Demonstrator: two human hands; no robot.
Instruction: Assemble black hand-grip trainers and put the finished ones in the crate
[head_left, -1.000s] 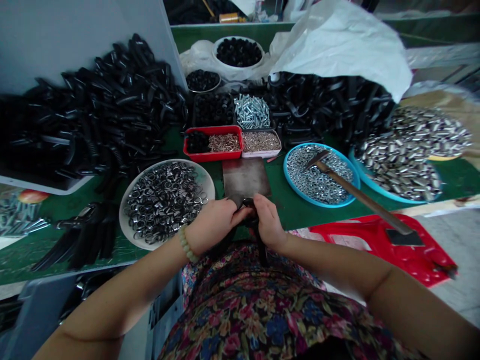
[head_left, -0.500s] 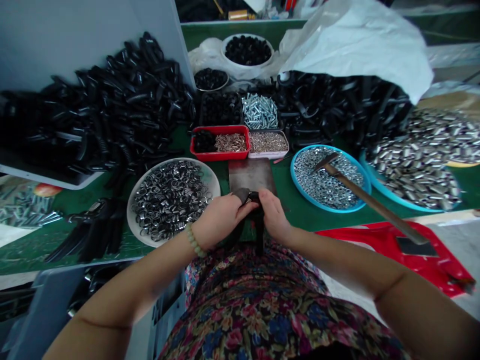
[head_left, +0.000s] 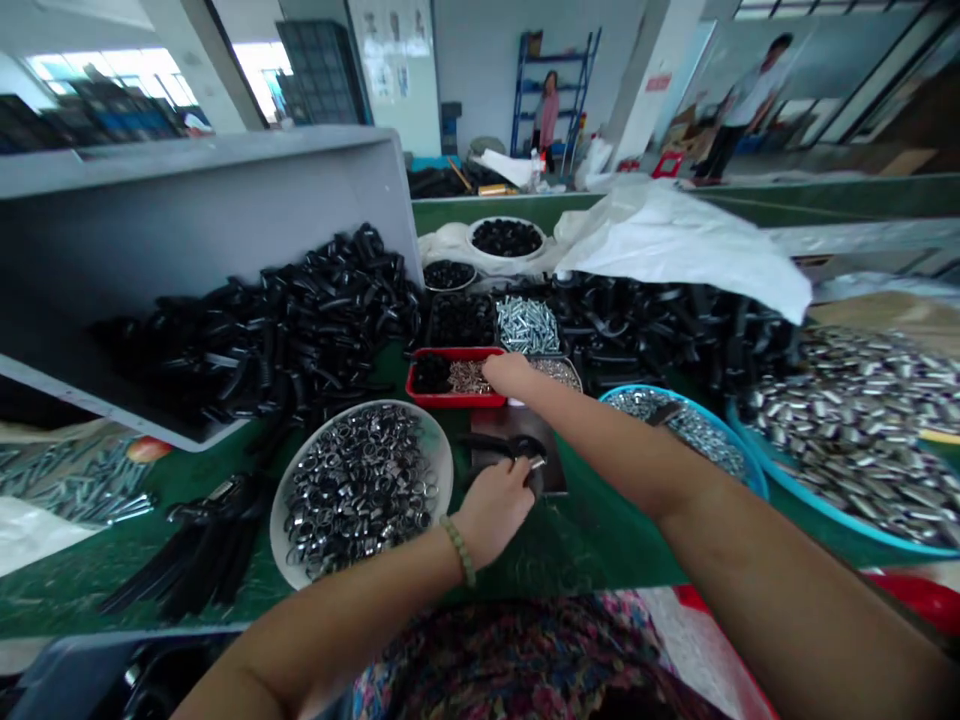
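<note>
My left hand (head_left: pixel 496 508) is closed around a black-handled hand tool (head_left: pixel 487 442), holding it over a dark metal plate (head_left: pixel 553 462) on the green table. A bit of bright metal shows at the tool's head, beside my fingertips. My right hand (head_left: pixel 507 370) reaches forward to the right end of a red tray (head_left: pixel 457 402). Its fingers are bent together among small coppery pins (head_left: pixel 468 377); whatever they pinch is hidden. Black pieces (head_left: pixel 431 373) fill the tray's left part. Partly behind my right wrist is a pale tray of similar small pins (head_left: pixel 556 372).
A white plate of metal rings (head_left: pixel 442 490) lies left. Blue trays (head_left: pixel 757 480) hold small metal parts and sleeves, with a hammer (head_left: pixel 666 412) on one. A grey crate (head_left: pixel 405 190) spills black handles. Silver screws (head_left: pixel 527 325) sit behind. Two people stand far back.
My right hand has left the tool and moved forward to the red tray. My left hand has carried the tool forward over the plate. The view has tilted up, showing the room.
</note>
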